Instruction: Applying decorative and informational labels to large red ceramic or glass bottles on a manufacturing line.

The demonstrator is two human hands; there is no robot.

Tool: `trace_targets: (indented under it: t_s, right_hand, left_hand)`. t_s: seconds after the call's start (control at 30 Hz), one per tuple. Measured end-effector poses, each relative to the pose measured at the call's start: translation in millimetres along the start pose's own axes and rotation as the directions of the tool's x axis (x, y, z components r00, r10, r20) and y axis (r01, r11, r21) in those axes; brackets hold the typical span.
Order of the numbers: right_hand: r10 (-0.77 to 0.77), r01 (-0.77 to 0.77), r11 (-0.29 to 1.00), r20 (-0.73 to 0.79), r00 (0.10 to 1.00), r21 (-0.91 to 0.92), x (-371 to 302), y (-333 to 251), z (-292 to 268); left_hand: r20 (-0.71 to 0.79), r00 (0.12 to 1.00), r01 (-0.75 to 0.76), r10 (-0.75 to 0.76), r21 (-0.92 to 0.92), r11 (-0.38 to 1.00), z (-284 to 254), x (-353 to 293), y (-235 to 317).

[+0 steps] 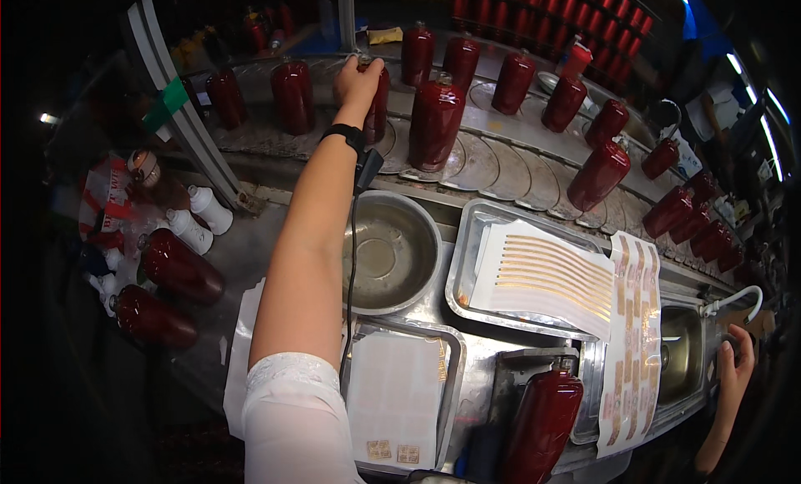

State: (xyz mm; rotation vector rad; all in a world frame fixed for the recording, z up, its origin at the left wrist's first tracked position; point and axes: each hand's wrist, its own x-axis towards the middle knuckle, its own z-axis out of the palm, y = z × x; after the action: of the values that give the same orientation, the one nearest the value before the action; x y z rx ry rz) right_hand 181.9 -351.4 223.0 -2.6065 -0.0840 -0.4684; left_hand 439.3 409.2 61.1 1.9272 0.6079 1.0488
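Upper centre, the left hand (359, 83) is gripping a glossy, rounded bottle (380, 113); the right hand (736, 363) is curving open.

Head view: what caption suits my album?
Left hand gripping a dark red bottle near its top, beside more bottles along a metal conveyor.

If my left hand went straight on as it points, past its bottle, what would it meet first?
Beyond the dark red bottle, your left hand would probably meet the small yellow item; the metal post stands just left, and depth is unclear.
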Motion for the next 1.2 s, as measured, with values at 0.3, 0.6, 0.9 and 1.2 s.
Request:
trace_targets:
  t_s: [0.3,0.6,0.9,1.2]
  right_hand:
    - [0.008,-0.008,1.000,0.046,0.999,0.001,-9.7,8.1,-4.4]
    - [-0.026,0.020,0.995,0.070,0.997,0.095,3.6,72.2,-1.7]
    - [0.029,-0.077,0.959,0.177,0.984,0.274,22.5,86.2,10.1]
    - [0.004,-0.076,0.926,0.193,0.981,0.369,-5.6,43.9,10.9]
  left_hand:
    - [-0.028,1.000,0.008,-0.005,0.084,0.996,26.2,-33.1,25.4]
    - [0.085,0.995,-0.034,0.054,-0.220,0.975,-80.4,-43.0,52.6]
    - [0.104,0.978,0.190,-0.184,-0.060,0.980,-236.3,-86.2,15.5]
    - [0.176,0.963,0.231,-0.205,-0.147,0.962,-250.5,-120.7,-20.1]
